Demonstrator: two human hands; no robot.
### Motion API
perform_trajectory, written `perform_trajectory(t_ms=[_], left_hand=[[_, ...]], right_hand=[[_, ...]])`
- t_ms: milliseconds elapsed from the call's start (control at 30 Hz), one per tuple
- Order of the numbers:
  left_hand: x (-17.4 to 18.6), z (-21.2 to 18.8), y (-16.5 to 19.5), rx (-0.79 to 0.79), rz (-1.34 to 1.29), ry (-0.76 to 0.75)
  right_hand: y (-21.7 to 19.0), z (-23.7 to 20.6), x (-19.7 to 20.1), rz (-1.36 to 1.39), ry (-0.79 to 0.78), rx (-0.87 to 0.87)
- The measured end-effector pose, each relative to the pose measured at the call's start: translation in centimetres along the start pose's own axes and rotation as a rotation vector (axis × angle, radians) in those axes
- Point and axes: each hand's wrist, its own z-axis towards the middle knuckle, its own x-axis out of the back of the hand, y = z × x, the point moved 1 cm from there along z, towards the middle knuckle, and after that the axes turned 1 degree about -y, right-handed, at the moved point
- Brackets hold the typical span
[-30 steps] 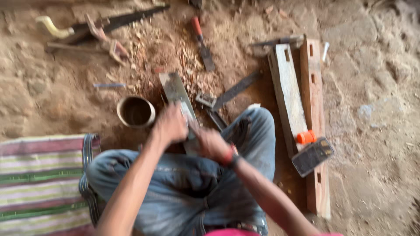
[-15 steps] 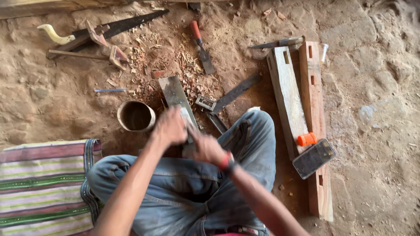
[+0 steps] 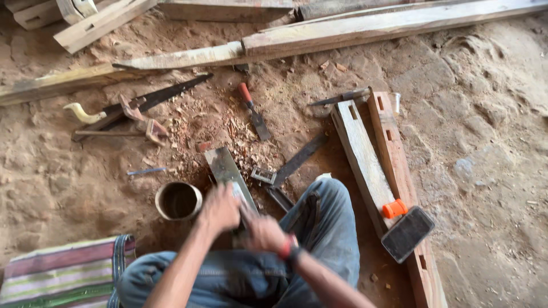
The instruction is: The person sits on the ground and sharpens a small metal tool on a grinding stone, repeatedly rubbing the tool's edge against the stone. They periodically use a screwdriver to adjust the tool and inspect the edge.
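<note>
I sit on the dirt floor in blue jeans, with both hands together over the near end of a flat grey slab [image 3: 220,165] that lies in front of my knees. My left hand [image 3: 220,208] and my right hand [image 3: 264,234] are closed around a small pale metal blade [image 3: 238,193] and press it onto the slab. Most of the blade is hidden by my fingers. A red and black band sits on my right wrist.
A round tin cup [image 3: 178,201] stands left of the slab. A red-handled chisel [image 3: 254,111], a handsaw [image 3: 157,98] and a metal square [image 3: 288,168] lie beyond it. Two mortised planks [image 3: 365,154], an orange piece [image 3: 395,208] and a dark block [image 3: 408,234] lie at right. Striped cloth [image 3: 63,274] is at lower left, and long timbers [image 3: 365,28] lie across the top.
The view has tilted up, so long timbers now show at the top. Both hands stay closed on the blade at the slab's near end.
</note>
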Motion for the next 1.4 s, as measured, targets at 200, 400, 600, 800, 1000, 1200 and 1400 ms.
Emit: perform_trajectory(t_ms=[200,400,600,800,1000,1200,1400], left_hand=[[-1.0,-0.1,0.3,0.147,-0.158,0.028],[-1.9,-3.1,2.9,-0.258,-0.065,0.063],[0.4,1.9,-1.6,0.117,-0.076,0.068],[-2.8,-3.1,2.8,-0.153,0.005,0.029],[-1.1,-0.4,0.2,-0.001,0.028,-0.061],[-0.4,0.0,0.8,0.115,-0.109,0.082],[-2.1,-2.3,2.8,-0.181,-0.003,-0.010]], right_hand=[[1.2,1.6,1.3,-0.015,-0.081,-0.070],[-2.1,-6.2,-1.0,0.089,-0.132,-0.187],[1.2,4.4,2.4,-0.033,-0.061,-0.098],[-0.9,-5.3,-1.2,0.157,0.024,-0.066],[0.8,0.5,0.1,0.135,0.062,-0.008],[0.0,1.0,2.1,0.020,-0.218,-0.293],[-2.0,-4.7,0.8,0.147,0.027,-0.027]])
